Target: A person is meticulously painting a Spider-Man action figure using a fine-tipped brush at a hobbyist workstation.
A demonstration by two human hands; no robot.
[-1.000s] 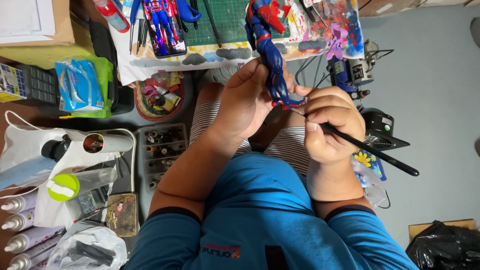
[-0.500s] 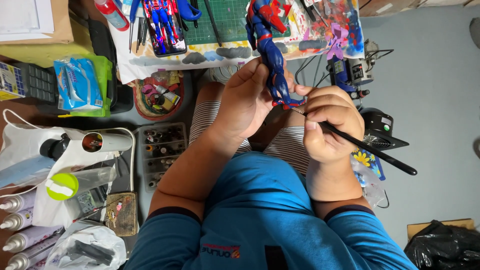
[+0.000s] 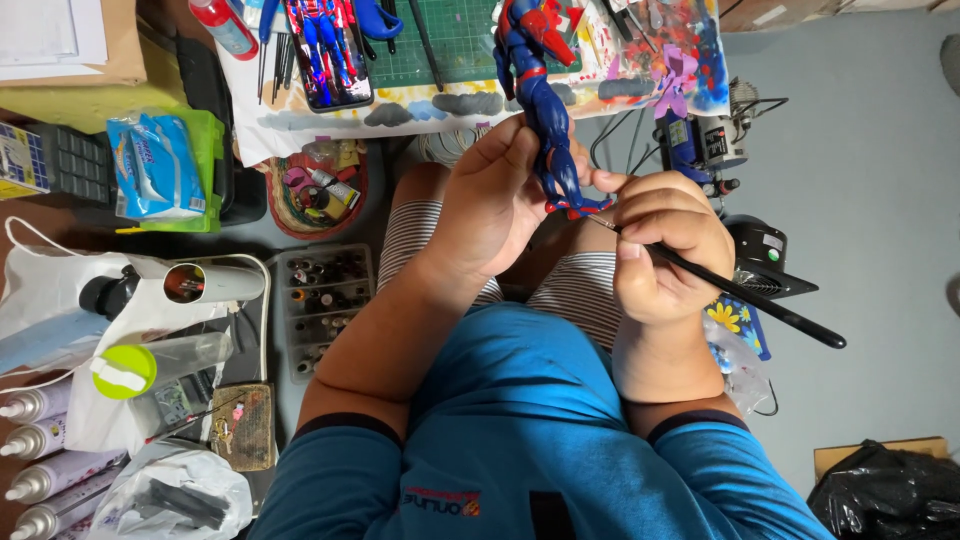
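Now almost nothing has changed since a moment ago. The left hand (image 3: 495, 205) still wraps its fingers round the legs of the blue and red toy figure (image 3: 538, 85) and holds it up over the lap. The right hand (image 3: 665, 245) still pinches a thin black brush (image 3: 740, 293) like a pencil. The brush tip touches the figure's foot, just as before. The brush handle sticks out toward the right, a tiny bit lower than earlier.

The figure's top end reaches over the near edge of the green mat (image 3: 455, 40) on the floor (image 3: 860, 180). A phone (image 3: 328, 50) lies at the mat's left edge. A small basket (image 3: 315, 190) and a tray of little paint pots (image 3: 325, 300) sit just left of the left arm. A white bag (image 3: 60, 300), spray cans (image 3: 40, 460) and a green wipes pack (image 3: 160, 165) crowd the far left side. A small machine (image 3: 700, 145) and a black box (image 3: 765, 260) stand near the right hand.

The right side has a wide bare patch of grey floor, so there is room to move there. The left side is packed tight.
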